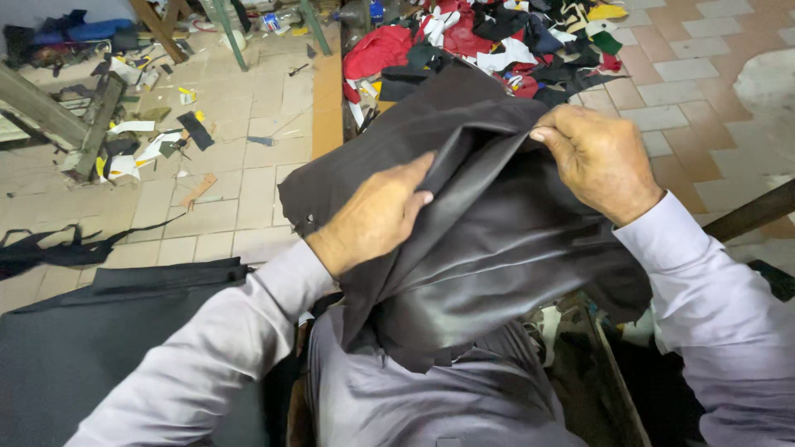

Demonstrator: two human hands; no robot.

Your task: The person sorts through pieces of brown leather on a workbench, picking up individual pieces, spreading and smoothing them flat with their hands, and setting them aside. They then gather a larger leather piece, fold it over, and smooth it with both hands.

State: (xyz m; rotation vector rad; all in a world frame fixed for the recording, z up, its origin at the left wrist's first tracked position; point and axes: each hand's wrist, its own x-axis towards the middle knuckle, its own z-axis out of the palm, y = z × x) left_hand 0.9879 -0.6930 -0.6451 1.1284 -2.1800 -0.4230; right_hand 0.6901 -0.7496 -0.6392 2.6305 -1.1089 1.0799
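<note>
I hold up a large piece of dark brown-black cloth with a shiny lining [489, 240] in front of my chest. My left hand [377, 215] grips a fold of it near the middle, thumb on top and fingers tucked under. My right hand [600, 157] pinches the upper edge of the cloth at the right, fingers curled over the fold. The cloth hangs down over my lap. Both arms wear pale lilac shirt sleeves.
A heap of red, black, white and yellow fabric scraps [497, 41] lies on the tiled floor ahead. More scraps and paper litter [141, 141] lie by wooden frame legs [91, 124] at the left. A dark fabric sheet [99, 339] lies at lower left.
</note>
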